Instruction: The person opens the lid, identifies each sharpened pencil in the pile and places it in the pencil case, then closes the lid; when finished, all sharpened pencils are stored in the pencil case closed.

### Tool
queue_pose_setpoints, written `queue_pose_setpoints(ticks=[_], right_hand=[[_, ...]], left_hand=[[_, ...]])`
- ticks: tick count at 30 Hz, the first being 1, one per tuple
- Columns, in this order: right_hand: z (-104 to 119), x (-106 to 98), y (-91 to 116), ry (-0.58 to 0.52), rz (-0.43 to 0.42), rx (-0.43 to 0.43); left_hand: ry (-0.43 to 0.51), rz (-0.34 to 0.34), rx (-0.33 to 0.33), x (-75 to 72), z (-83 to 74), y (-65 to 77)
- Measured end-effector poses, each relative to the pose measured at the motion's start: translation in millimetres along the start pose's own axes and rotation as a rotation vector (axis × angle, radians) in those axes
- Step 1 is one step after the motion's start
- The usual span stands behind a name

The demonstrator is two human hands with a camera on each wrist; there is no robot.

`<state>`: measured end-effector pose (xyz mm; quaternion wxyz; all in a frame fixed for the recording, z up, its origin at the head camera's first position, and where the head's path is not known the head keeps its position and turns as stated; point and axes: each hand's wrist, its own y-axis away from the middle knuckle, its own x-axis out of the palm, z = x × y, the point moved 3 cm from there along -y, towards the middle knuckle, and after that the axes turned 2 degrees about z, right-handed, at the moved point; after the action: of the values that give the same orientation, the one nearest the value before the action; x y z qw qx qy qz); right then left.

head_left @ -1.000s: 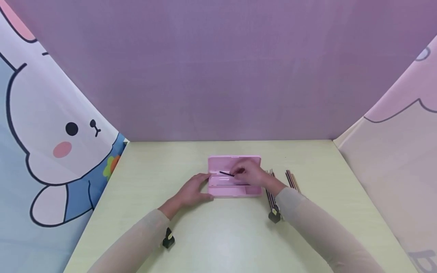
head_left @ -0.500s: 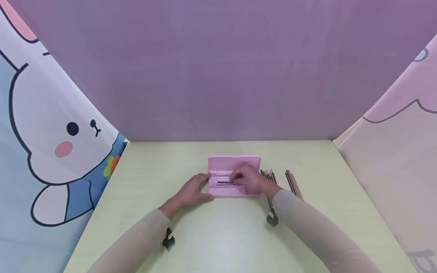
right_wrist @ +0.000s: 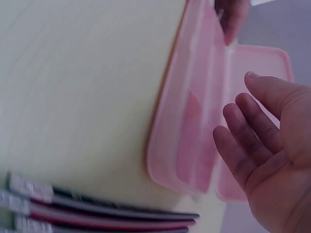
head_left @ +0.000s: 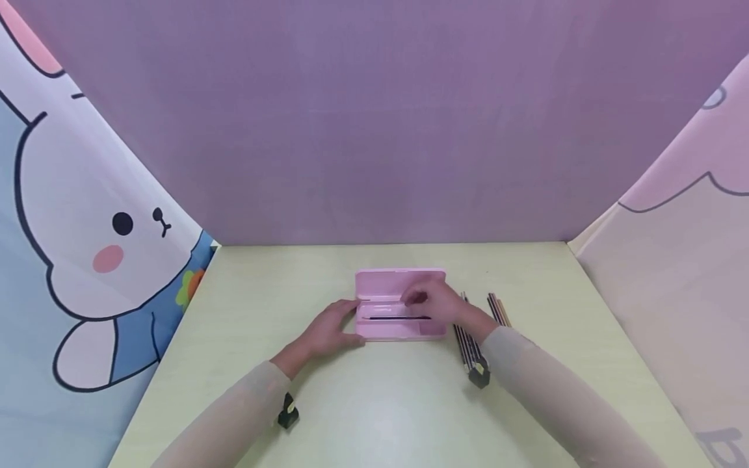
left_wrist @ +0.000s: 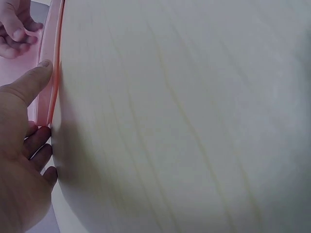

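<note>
A pink pencil case stands open on the table, its lid tipped back. A dark pencil lies lengthwise inside it. My left hand holds the case's left end; in the left wrist view its thumb lies on the front wall, with other fingers curled at the end. Over the right half of the case hovers my right hand. In the right wrist view, this right hand has loosely bent fingers apart and nothing in its grasp.
Several dark pencils lie on the table right of the case, partly under my right forearm. Farther right is another group of pencils, some dark and one tan. A purple wall rises behind the table.
My right hand lowered a dark pencil from a tilted position into the case and let go of it. It has since shifted slightly right. My left hand keeps its place.
</note>
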<state>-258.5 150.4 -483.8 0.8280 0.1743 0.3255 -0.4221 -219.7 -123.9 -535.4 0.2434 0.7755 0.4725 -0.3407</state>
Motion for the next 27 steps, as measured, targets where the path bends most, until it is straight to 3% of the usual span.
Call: queue_pose_setpoints(ticks=[3, 6, 14, 19, 27], right_hand=[[2, -15, 10, -0.026, -0.02, 0.019], [-1, -29, 24, -0.084, -0.033, 0.102], [-36, -57, 64, -0.158, -0.146, 0.28], [-54, -62, 85, -0.136, -0.169, 0.396], [-68, -55, 99, -0.076, -0.151, 0.494]], left_hand=[[0.0, 0.002, -0.003, 0.3, 0.5, 0.2], [-0.01, 0.01, -0.014, 0.7, 0.9, 0.3], [-0.01, 0.008, -0.015, -1.2, -2.6, 1.5], [-0.016, 0.011, -0.02, -1.7, -3.0, 2.0], [-0.013, 0.008, -0.01, -1.1, -2.1, 2.0]])
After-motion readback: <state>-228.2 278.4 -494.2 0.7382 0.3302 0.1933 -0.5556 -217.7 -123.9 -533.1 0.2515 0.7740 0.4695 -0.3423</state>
